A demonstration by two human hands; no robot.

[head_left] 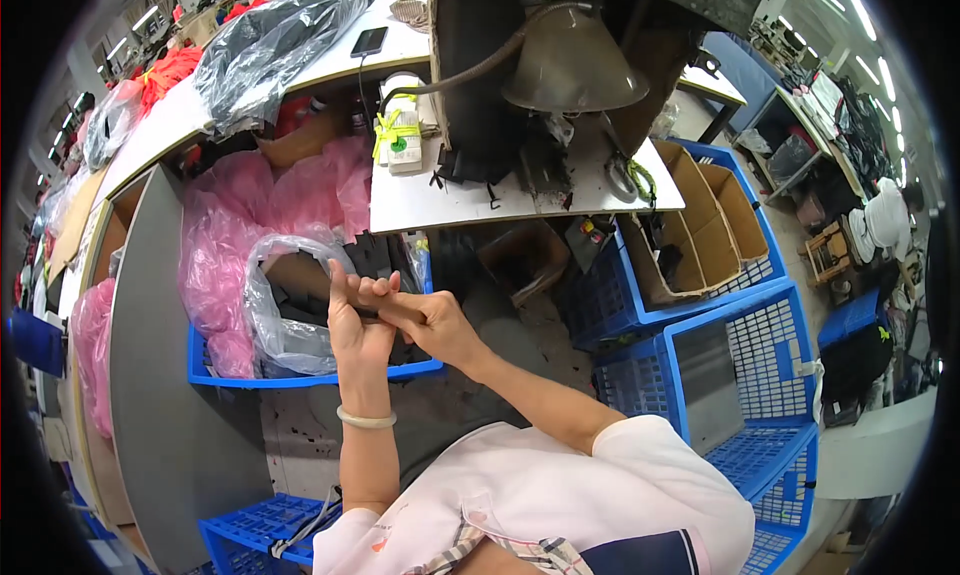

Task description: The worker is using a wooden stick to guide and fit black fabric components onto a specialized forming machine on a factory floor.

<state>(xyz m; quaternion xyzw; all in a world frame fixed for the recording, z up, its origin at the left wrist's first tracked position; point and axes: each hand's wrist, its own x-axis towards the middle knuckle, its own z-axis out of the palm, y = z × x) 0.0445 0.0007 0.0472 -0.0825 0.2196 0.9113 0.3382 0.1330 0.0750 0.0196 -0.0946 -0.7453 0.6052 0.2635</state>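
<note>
Above the front of a blue crate (300,381), my two hands meet. My left hand (358,325) is turned palm up, its thumb raised and its fingers curled in. My right hand (440,325) is closed against those fingers from the right. Anything pinched between the hands is hidden or too small to name. Behind them, a clear plastic bag (268,320) lies open in the crate, with flat dark pieces (305,293) inside. Pink plastic sheeting (225,235) fills the crate's left and back. A pale bangle (366,419) circles my left wrist.
Ahead stands a white worktop (420,197) carrying a machine with a bell-shaped lamp (578,65). A phone (369,42) lies farther back. On the right are blue crates (690,325), one holding cardboard dividers (690,225). A grey panel (155,375) stands left.
</note>
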